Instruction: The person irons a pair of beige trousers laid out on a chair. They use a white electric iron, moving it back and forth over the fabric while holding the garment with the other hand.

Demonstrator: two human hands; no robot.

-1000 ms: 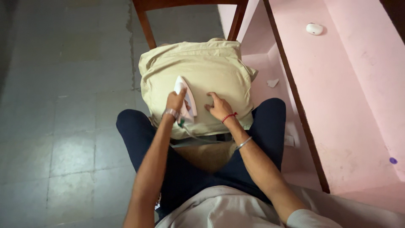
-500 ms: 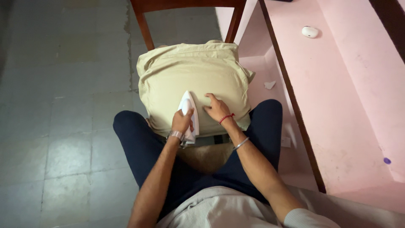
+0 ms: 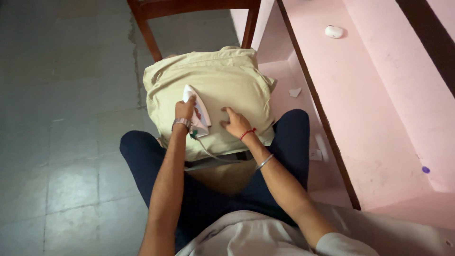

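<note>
**With iron on cloth: left hand grips, right hand pins fabric**

While seated facing a brown wooden chair (image 3: pixel 144 26), the person has both forearms reaching forward over dark navy trouser legs (image 3: pixel 142 156).

Far left: grey tiled floor (image 3: pixel 61 95).

Left arm: nearly straight, running up from the bottom edge, silver metal wristwatch (image 3: pixel 181 123) at the wrist. Left hand (image 3: pixel 184 110) is closed around the handle of a small white electric iron (image 3: pixel 198 108); fingers wrapped, thumb side toward the iron body.

Iron: soleplate down on the beige cotton garment (image 3: pixel 213 85) draped over the chair seat, sitting on the garment's left-of-centre area. Long axis runs roughly away from the person, tilted slightly; pointed tip faces the far-left, toward the chair back. Heel end is toward the wrist, and a grey cord (image 3: pixel 213 155) trails from it back across the near edge of the garment toward the lap.

Right arm: bent at the elbow, angled in from lower right, silver metal bangle (image 3: pixel 264 161) on the forearm, red thread band (image 3: pixel 246 134) at the wrist. Right hand (image 3: pixel 235 122) is mostly open, fingers spread and extended, fingertips pressed flat on the garment just right of the iron. Holds nothing. Hand and iron are near each other, not touching.

Right: pink painted stepped ledge (image 3: pixel 379 118), with a small white oval object (image 3: pixel 334 32) on its upper level and a white paper scrap (image 3: pixel 295 92) in the recess just beside the chair.
</note>
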